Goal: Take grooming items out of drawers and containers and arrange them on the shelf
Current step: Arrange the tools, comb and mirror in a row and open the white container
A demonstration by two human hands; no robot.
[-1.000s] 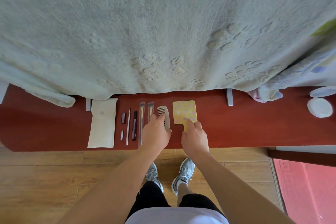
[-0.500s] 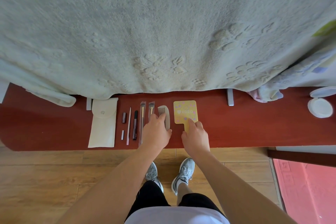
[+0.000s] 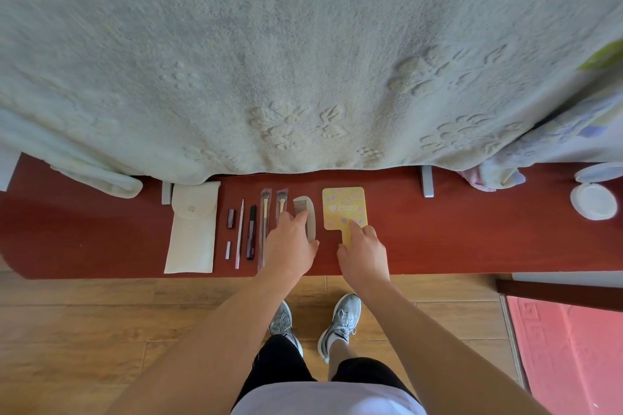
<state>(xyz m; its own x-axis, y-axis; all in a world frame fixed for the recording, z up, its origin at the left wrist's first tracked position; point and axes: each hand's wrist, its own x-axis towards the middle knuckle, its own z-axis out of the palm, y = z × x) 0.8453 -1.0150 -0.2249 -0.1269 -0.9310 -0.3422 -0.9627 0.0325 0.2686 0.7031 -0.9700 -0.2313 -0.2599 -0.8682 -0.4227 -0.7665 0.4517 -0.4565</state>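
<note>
Grooming items lie in a row on the red shelf, and we have a hand on each of the two at the row's right. Our left hand curls over the near end of the pale comb, fingers on its toothed side and thumb at its tip. The comb lies flat, its far half showing beyond our knuckles. Our right hand pinches the handle of the yellow mirror, thumb left of the handle and forefinger stretched onto the square face. The mirror lies flat just beside the comb, not touching it.

Left of the comb, close and parallel, come two wrapped brushes, the shorter partly under our left hand. Next are a dark pen, a thin stick, two small tubes and a white pouch. A pale blanket hangs over the shelf's far edge, right behind the row. Toward the shelf's right end, well apart, sits a round white jar with its lid beside it.
</note>
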